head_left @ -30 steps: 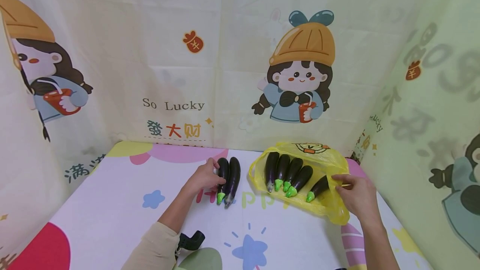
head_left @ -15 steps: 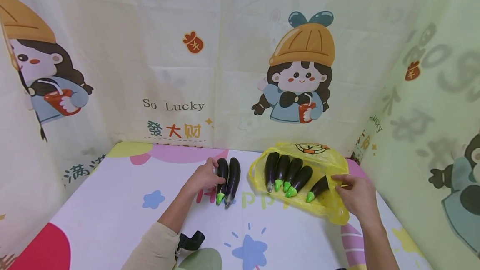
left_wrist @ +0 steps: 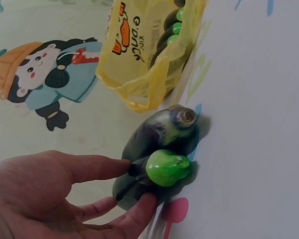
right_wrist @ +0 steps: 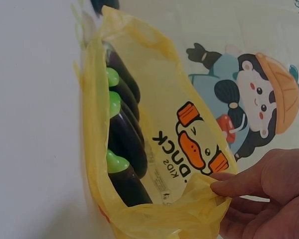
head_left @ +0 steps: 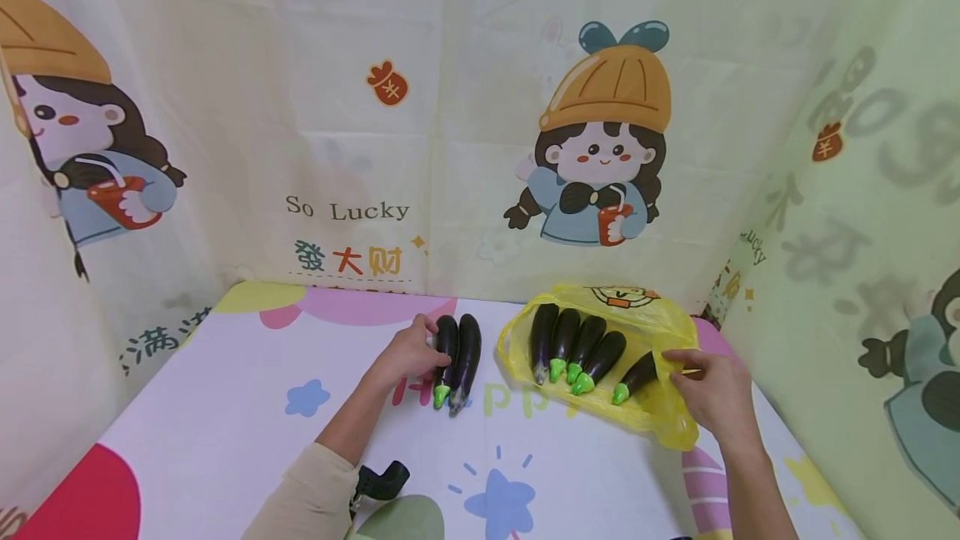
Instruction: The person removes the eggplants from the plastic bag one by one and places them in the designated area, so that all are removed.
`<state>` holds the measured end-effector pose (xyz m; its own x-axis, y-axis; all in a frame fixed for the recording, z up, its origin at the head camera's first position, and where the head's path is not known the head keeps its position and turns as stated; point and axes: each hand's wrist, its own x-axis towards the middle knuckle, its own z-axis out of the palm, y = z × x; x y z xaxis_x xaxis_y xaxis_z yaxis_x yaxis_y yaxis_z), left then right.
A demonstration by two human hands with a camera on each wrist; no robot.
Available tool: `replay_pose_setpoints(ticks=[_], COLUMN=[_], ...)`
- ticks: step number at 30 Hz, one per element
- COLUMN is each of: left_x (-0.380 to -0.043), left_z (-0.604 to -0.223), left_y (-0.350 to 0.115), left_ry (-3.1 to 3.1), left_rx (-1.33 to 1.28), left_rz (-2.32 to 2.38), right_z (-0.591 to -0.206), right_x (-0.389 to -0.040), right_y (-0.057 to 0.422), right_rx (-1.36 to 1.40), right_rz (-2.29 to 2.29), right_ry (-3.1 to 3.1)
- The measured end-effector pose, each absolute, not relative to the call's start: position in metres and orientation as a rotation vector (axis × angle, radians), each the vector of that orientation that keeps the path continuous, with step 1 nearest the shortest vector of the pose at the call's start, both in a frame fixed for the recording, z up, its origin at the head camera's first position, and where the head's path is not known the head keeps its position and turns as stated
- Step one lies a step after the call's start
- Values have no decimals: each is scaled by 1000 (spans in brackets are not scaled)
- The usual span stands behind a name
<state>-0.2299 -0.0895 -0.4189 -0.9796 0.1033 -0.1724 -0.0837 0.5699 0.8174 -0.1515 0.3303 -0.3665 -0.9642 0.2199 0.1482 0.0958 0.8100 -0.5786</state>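
Observation:
Two dark purple eggplants lie side by side left of the bag. My left hand (head_left: 411,350) grips the left one, a green-stemmed eggplant (head_left: 446,342), between thumb and fingers; the left wrist view shows its bright green cap (left_wrist: 165,168). Against it lies the second eggplant (head_left: 468,348), whose stem end is brownish. To the right, a yellow plastic bag (head_left: 678,323) lies with its mouth towards me, holding several eggplants (head_left: 602,361). My right hand (head_left: 716,390) pinches the bag's right edge between thumb and fingers. Yellow film hides part of the rightmost eggplant.
A printed white cloth (head_left: 225,440) covers the table. Cream printed curtains (head_left: 337,107) stand behind it and on both sides. A black strap mount (head_left: 381,482) sits at my left wrist.

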Motion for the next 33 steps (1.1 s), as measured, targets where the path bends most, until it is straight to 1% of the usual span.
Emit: replay_pose_setpoints(ticks=[9,15,23,28,33], left_x=[-228,-228,-223,-218,-217], left_z=[-415,-410,-399,-399,-403], left_y=[-91,-90,-72,-53,-32], left_ry=[2619,2766,2855,2851,2818], left_rx=[38,68,315,524,669], left_rz=[1356,1300,1402,1383,1324], right_z=[-366,-367,-365,-367,-366], right_x=[-151,-150,-152,-151,-151], right_y=[330,329,328,327,329], right_rx=[-237,-250,-278,-294,-282], right_rz=[866,866,909,927,919], right_ry=[-2792,-2797,-2798,-2813,-2800])
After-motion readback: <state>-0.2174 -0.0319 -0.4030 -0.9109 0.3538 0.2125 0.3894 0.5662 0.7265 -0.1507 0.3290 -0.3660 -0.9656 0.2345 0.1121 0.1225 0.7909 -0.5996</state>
